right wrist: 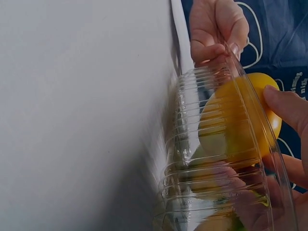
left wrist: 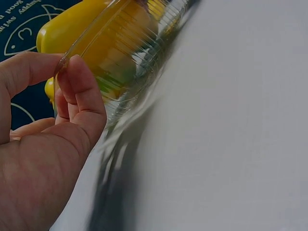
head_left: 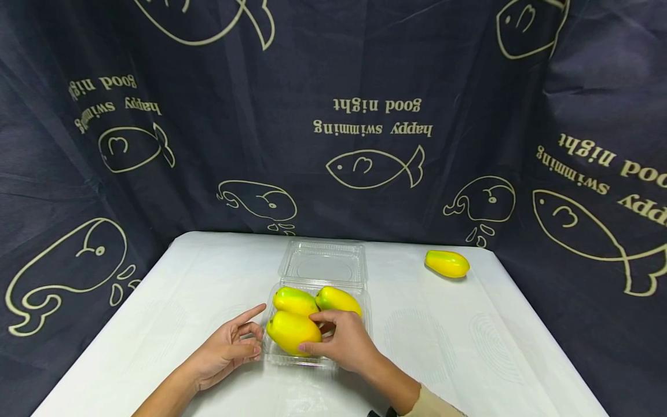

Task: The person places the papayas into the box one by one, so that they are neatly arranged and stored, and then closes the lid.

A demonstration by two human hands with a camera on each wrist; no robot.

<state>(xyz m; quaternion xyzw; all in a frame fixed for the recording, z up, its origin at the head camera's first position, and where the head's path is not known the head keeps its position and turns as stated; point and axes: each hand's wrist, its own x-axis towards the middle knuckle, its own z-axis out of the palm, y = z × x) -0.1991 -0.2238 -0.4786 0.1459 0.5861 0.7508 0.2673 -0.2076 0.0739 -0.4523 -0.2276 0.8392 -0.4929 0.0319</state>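
A clear plastic clamshell box (head_left: 273,358) lies with its lid (head_left: 323,269) folded back, away from the person. Inside sit three smooth yellow fruits, greenish at one end, mango- or papaya-like: a back-left one (head_left: 294,300), a back-right one (head_left: 339,299) and a front one (head_left: 293,333). My right hand (head_left: 346,339) grips the front fruit at its right end, thumb on the near side and fingers partly down inside the box. My left hand (head_left: 224,353) pinches the box's left rim between thumb and fingers; the pinch also shows in the left wrist view.
A similar yellow-green fruit (head_left: 447,264) lies apart at the back right of the white table (head_left: 443,347). Dark blue cloth (head_left: 375,208) with fish and whale drawings hangs around the back and sides.
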